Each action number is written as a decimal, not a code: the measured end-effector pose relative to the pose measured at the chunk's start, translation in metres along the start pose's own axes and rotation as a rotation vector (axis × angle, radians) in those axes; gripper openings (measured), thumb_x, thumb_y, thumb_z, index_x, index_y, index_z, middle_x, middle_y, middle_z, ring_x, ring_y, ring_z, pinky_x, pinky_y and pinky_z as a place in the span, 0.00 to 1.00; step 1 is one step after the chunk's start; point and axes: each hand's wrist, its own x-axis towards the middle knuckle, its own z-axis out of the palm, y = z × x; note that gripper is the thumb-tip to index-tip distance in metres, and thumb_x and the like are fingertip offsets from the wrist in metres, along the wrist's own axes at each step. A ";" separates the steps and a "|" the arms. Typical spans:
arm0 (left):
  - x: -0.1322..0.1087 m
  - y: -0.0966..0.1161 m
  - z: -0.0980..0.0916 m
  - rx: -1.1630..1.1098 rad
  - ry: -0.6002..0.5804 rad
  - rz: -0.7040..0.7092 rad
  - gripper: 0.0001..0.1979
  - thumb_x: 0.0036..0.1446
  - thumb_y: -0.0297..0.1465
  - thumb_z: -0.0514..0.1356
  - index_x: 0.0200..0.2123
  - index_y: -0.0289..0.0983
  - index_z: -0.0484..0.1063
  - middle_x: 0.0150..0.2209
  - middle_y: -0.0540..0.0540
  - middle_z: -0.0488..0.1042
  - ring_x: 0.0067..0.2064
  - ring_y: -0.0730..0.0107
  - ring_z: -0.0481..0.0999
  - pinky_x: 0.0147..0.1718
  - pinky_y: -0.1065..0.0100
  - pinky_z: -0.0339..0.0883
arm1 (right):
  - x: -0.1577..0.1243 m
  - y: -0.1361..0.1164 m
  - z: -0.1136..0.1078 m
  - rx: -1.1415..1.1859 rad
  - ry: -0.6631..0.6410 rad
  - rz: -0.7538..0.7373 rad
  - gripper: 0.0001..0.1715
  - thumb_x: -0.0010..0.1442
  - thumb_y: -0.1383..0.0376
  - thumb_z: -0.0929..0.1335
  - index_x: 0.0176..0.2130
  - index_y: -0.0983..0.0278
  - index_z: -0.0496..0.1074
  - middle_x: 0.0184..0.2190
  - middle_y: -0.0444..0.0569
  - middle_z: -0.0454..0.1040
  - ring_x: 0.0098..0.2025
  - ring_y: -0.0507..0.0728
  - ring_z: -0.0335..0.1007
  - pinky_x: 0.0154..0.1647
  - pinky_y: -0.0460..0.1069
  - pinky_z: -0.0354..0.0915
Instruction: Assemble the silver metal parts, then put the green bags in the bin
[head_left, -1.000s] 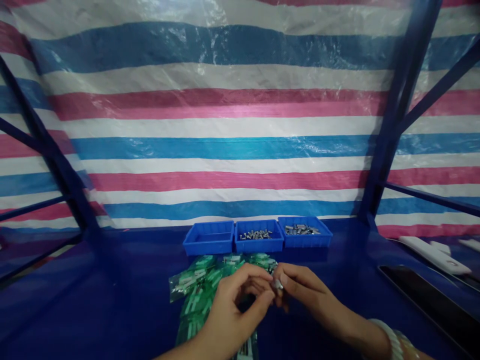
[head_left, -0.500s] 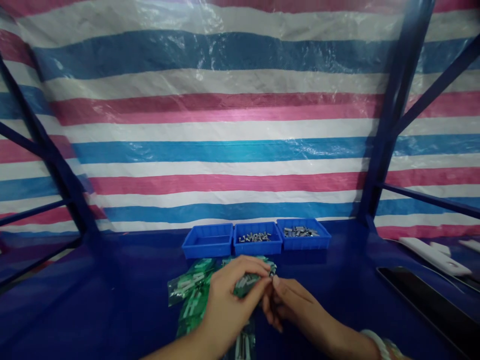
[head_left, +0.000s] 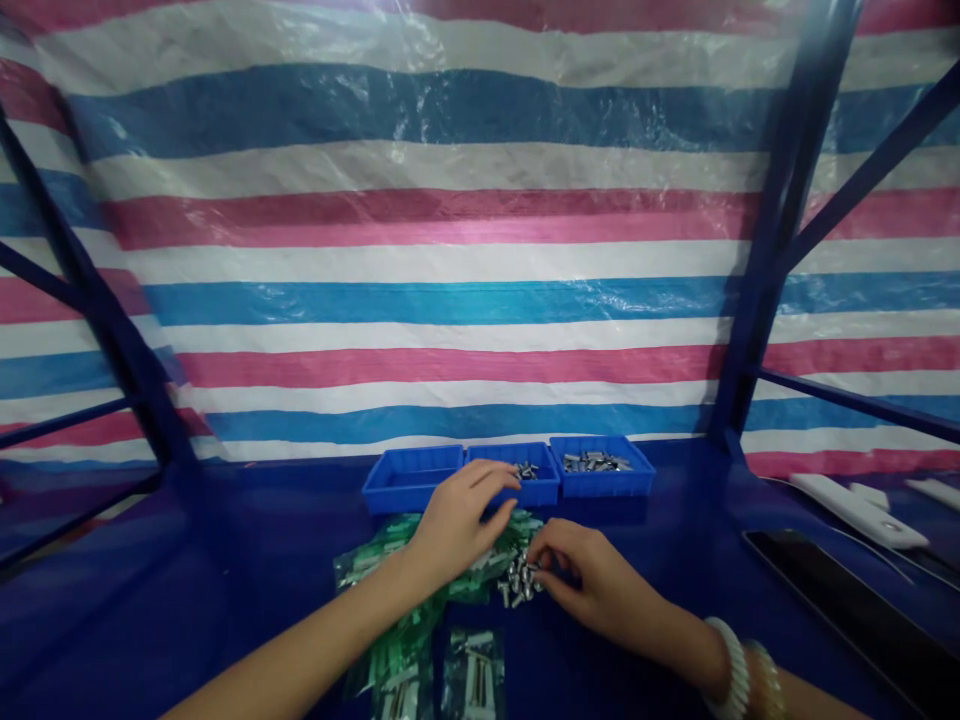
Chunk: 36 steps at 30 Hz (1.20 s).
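My left hand (head_left: pixel 459 518) reaches forward over the near rim of the middle blue tray (head_left: pixel 541 488), fingers loosely spread with nothing visible in them. That tray holds small metal pieces (head_left: pixel 526 468). My right hand (head_left: pixel 583 578) rests lower on the blue table, fingertips pinched together at a small heap of silver metal parts (head_left: pixel 517 582). Green-printed clear plastic bags (head_left: pixel 382 565) lie under and left of both hands, and one more bag (head_left: pixel 472 672) sits nearer to me. White bead bracelets circle my right wrist.
A left blue tray (head_left: pixel 411 482) looks bare inside; the right blue tray (head_left: pixel 600 478) holds metal pieces. A dark flat screen (head_left: pixel 847 600) and white objects (head_left: pixel 862 505) lie at the right. Blue frame posts (head_left: pixel 757 330) and a striped tarp (head_left: pixel 450 250) close the back.
My hands, held together in front of me, have parted. The left hand moved forward to the middle tray; the right hand dropped to the table, where a heap of metal parts now lies.
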 end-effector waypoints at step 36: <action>-0.037 0.064 -0.002 -0.934 0.056 -0.592 0.05 0.54 0.30 0.65 0.32 0.36 0.72 0.26 0.49 0.75 0.28 0.72 0.75 0.29 0.71 0.69 | -0.011 -0.030 -0.003 0.521 0.110 0.084 0.23 0.67 0.53 0.62 0.28 0.64 0.71 0.25 0.45 0.70 0.28 0.52 0.64 0.30 0.47 0.61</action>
